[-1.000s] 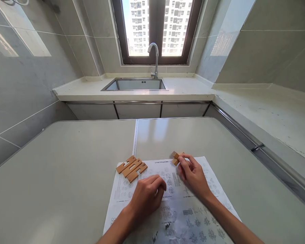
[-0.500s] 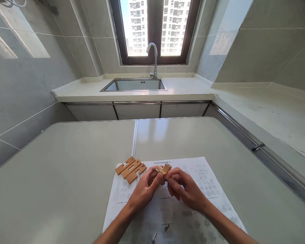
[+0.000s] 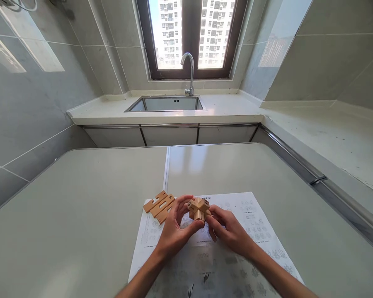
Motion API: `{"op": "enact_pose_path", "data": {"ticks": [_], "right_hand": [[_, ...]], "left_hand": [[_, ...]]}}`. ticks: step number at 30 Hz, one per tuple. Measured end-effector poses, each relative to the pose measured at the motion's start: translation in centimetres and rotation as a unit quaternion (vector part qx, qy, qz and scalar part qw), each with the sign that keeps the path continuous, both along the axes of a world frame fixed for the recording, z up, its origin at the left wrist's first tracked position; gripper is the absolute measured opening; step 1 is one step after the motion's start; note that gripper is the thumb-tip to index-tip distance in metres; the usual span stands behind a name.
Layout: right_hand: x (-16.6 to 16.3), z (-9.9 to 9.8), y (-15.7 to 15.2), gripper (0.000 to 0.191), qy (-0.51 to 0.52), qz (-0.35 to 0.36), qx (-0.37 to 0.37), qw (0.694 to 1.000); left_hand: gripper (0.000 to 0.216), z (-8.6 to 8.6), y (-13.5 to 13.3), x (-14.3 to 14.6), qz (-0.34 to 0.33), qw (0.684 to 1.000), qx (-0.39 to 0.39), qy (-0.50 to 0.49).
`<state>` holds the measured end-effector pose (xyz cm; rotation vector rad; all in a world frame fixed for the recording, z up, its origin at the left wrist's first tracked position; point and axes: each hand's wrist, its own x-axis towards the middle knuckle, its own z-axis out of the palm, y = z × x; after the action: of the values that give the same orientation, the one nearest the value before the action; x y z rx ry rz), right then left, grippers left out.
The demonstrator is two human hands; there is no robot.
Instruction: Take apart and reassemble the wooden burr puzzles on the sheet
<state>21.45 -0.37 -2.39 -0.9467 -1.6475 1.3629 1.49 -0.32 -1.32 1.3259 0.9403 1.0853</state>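
A small wooden burr puzzle [image 3: 199,206], built of interlocking numbered pieces, is held above a printed sheet [image 3: 236,231]. My left hand [image 3: 177,231] grips it from the left, thumb along its near lower side and fingers behind. From the right, my right hand [image 3: 226,227] pinches at its right side with thumb and index finger; the fingertips touch a light wooden piece there. Beyond my left hand lie flat notched wooden pieces [image 3: 155,203] marked with numbers, side by side on the sheet's upper left corner and the table. My left fingers partly cover the nearest one.
The sheet lies on a wide pale table [image 3: 81,215] with a seam [image 3: 165,169] down its middle. Past its far edge stands a white counter [image 3: 236,106] with a sink [image 3: 170,104] and a chrome faucet [image 3: 190,74] below a window. Another counter runs along the right.
The puzzle has been turned in my hands, so its crossed, star-like face now shows. My left fingers have spread around it and cover more of the third flat piece.
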Motion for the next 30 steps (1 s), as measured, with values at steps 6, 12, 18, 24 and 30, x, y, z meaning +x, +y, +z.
{"op": "enact_pose_path", "data": {"ticks": [6, 12, 18, 24, 30], "right_hand": [[0.3, -0.3, 0.0, 0.037, 0.031, 0.036, -0.050, 0.998], [0.4, -0.5, 0.1, 0.033, -0.039, -0.009, 0.013, 0.999], [0.1, -1.5, -0.2, 0.024, -0.113, -0.092, 0.128, 0.981], [0.5, -0.5, 0.4, 0.033, -0.020, 0.026, 0.009, 0.999], [0.6, -1.2, 0.6, 0.031, 0.052, 0.004, -0.062, 0.997]], "left_hand": [[0.057, 0.1, -0.1, -0.2, -0.003, 0.999, 0.036, 0.016], [0.054, 0.1, -0.2, -0.1, 0.017, 0.997, 0.063, 0.036], [0.057, 0.3, -0.6, 0.3, 0.060, 0.994, 0.063, 0.065], [0.061, 0.2, -0.4, 0.1, 0.053, 0.995, 0.063, 0.056], [0.062, 0.5, -0.7, 0.3, 0.057, 0.991, 0.084, 0.089]]}}
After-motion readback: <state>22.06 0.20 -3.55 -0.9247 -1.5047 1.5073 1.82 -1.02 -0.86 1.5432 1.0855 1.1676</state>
